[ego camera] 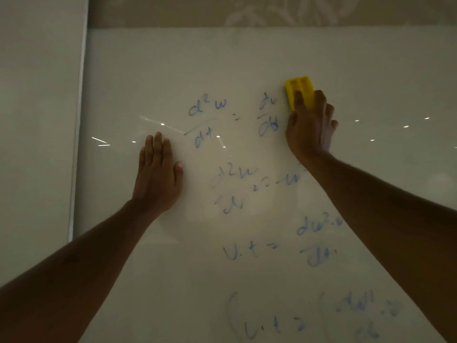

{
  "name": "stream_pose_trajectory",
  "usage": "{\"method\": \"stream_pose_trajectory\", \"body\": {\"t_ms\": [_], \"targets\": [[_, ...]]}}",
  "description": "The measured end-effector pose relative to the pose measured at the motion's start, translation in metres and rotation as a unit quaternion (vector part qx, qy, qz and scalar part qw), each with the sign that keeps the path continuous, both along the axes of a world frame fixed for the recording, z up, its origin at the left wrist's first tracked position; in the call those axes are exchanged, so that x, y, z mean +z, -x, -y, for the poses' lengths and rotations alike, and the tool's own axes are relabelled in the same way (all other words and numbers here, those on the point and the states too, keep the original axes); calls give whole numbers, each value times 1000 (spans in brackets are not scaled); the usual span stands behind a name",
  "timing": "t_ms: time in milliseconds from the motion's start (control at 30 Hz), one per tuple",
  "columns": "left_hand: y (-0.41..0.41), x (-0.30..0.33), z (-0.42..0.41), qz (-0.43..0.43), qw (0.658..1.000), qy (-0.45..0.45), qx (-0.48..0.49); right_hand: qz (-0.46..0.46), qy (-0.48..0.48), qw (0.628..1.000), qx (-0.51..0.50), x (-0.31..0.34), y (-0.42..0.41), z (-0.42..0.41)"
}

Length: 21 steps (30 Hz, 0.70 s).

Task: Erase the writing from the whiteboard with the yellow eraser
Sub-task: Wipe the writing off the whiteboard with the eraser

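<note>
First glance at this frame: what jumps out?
The bright yellow block eraser, pressed to the glossy whiteboard by the right hand at upper right of centre. Next, the blue handwritten equations running down the board's middle, the lower lines smudged. The left hand lies flat on the board to their left.
</note>
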<state>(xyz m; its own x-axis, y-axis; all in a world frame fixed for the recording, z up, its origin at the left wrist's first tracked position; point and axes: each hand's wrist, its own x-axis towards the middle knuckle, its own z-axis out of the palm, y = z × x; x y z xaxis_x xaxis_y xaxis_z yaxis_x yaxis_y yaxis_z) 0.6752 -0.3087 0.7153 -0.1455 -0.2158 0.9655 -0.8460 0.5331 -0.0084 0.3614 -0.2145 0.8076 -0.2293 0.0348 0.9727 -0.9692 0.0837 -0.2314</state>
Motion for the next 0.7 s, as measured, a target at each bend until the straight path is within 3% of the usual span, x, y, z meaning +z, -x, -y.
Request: {"method": "stream_pose_trajectory", "body": {"t_ms": [67, 133, 233, 333, 433, 500, 633, 700], "targets": [[-5, -2, 3, -4, 1000, 3, -2, 59, 14, 998, 15, 4, -20, 9], [-7, -4, 5, -3, 1000, 11, -11, 41, 3, 999, 24, 8, -52, 16], [-7, -5, 8, -6, 999, 27, -18, -133, -48, 989, 33, -2, -103, 25], [-9, -9, 11, -15, 999, 39, -6, -341, -116, 932, 35, -26, -129, 33], [-13, -13, 14, -25, 998, 49, -5, -458, -148, 876, 19, -17, -123, 30], [-14, -15, 17, -24, 998, 62, -9, -429, -141, 892, 26, 9, -117, 27], [-14, -15, 21, -23, 997, 66, -12, -195, -84, 977, -1, 52, -122, 28], [-14, -15, 21, -25, 998, 65, -3, -196, -82, 977, 20, 45, -136, 29]]}}
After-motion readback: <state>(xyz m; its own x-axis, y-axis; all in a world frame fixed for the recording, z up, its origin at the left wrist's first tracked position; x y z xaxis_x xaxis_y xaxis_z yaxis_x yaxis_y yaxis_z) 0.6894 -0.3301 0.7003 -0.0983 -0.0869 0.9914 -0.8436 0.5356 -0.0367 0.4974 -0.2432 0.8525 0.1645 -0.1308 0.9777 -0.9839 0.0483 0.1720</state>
